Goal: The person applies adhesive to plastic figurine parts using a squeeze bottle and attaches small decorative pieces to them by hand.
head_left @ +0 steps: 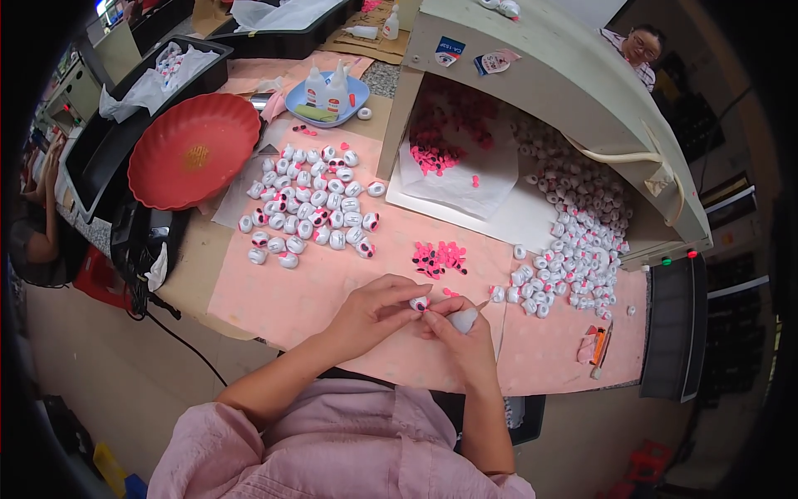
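Between the fingertips of my left hand (371, 313) is a small white plastic piece (420, 304) with a pink and black part on it. My right hand (467, 348) has its thumb and forefinger at the same piece. Against its palm it also holds a small white squeeze bottle (463, 319), whose thin tip points to the upper right. Just beyond my hands lies a small heap of pink and black parts (440, 259). Farther left, many white pieces (316, 198) stand in loose rows, some with pink and black parts on them.
An arched grey hood (532, 62) shelters more pink parts and a spill of white pieces (582, 258). A red scalloped plate (195, 150) and a blue dish (359, 93) with bottles stand at the back left. An orange cutter (598, 346) lies near the right edge. Someone sits beyond the hood.
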Tool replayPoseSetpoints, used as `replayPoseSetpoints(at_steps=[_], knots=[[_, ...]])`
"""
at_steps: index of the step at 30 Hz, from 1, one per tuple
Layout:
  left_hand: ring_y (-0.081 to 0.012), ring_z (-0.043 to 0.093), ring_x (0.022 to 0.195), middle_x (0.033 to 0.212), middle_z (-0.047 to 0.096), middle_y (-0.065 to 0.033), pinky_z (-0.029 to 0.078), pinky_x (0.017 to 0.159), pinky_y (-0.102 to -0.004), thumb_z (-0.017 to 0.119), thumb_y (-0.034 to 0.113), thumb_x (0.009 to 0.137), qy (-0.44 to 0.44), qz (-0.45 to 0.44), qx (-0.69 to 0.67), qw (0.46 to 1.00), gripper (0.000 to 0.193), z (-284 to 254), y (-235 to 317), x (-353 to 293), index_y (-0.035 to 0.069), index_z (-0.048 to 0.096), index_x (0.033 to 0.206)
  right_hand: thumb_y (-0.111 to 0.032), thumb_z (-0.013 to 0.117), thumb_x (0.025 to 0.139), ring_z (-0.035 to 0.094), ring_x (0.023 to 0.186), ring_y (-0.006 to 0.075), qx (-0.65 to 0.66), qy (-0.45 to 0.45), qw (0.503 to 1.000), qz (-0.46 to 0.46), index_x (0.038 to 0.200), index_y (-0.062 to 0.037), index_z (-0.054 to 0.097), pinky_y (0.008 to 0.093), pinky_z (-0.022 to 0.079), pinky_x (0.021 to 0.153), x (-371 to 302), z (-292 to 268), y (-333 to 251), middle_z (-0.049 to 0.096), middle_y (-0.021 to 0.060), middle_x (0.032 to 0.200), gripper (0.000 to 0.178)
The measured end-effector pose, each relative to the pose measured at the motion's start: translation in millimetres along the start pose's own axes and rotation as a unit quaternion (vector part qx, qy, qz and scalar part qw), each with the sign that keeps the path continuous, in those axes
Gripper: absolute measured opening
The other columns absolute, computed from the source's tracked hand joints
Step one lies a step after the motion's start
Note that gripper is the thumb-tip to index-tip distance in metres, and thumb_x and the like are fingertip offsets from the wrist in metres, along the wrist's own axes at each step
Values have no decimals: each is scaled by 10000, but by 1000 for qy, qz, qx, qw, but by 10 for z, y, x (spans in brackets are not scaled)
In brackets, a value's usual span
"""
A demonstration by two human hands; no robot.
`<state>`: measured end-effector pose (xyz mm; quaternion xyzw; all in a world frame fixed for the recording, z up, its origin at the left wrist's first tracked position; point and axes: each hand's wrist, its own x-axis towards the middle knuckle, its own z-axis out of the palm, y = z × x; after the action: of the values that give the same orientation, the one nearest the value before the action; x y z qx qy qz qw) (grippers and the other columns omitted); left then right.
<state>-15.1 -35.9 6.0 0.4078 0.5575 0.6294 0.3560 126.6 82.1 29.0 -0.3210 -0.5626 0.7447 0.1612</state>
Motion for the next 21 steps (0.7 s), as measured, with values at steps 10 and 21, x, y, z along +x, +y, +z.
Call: replayPoseSetpoints(at_steps=[10, 21], knots=[[-142, 569, 1043, 1167, 554, -70, 521, 815, -266, 603, -42, 881, -18, 75, 151, 986, 375, 14, 44, 8, 54, 610, 1244, -16, 669, 855, 605, 713, 98, -11, -1, 1000, 2, 926, -23, 533, 227, 502, 673, 31, -39, 30, 604, 41, 816, 154], [-141, 597, 1054, 1164, 588, -55, 492, 916, -264, 594, -16, 906, -14, -81, -167, 983, 276, -41, -6, 18, 15, 635, 1177, -5, 700, 840, 588, 832, 74, -4, 7, 997, -70, 1037, -29, 566, 201, 484, 718, -21, 105, 31, 626, 31, 921, 239]])
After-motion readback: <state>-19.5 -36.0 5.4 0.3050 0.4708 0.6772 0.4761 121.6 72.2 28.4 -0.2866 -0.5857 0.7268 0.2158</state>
